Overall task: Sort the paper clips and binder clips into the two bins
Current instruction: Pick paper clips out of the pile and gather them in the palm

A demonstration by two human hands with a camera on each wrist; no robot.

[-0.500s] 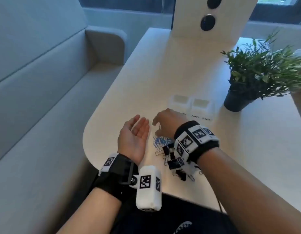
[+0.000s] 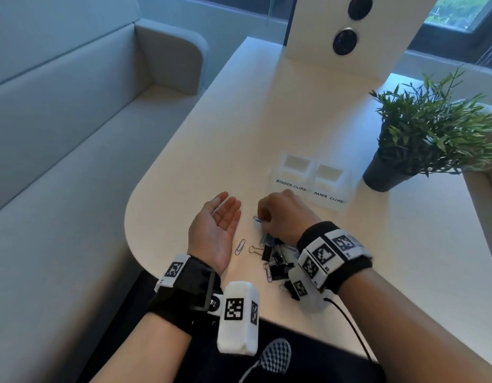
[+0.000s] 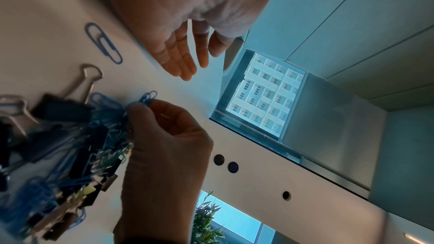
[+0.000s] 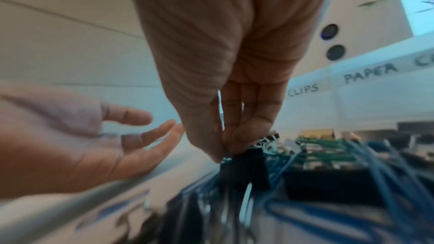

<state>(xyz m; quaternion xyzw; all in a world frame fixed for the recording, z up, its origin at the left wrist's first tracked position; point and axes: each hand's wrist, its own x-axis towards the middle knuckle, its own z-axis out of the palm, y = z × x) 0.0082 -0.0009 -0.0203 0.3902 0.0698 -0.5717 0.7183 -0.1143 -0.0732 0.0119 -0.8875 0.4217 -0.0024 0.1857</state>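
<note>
A heap of blue paper clips and black binder clips (image 2: 275, 258) lies on the white table near its front edge. My right hand (image 2: 262, 219) hovers over the heap's far side and pinches a few blue paper clips (image 3: 148, 97) between thumb and fingers (image 4: 223, 153). My left hand (image 2: 225, 208) rests palm up to the left of the heap, fingers straight and empty (image 3: 187, 58). Beyond the hands stand two white bins, both looking empty: the left one labelled BINDER CLIPS (image 2: 290, 183) and the right one labelled PAPER CLIPS (image 2: 329, 196).
One blue paper clip (image 2: 240, 246) and a binder clip with silver handles (image 2: 257, 249) lie apart, left of the heap. A potted plant (image 2: 421, 134) stands right of the bins. A white panel (image 2: 350, 31) rises at the table's back; a grey bench (image 2: 73, 120) runs along the left.
My right hand stays at the heap's far side, and blue clips now show at its fingertips. The left hand remains palm up.
</note>
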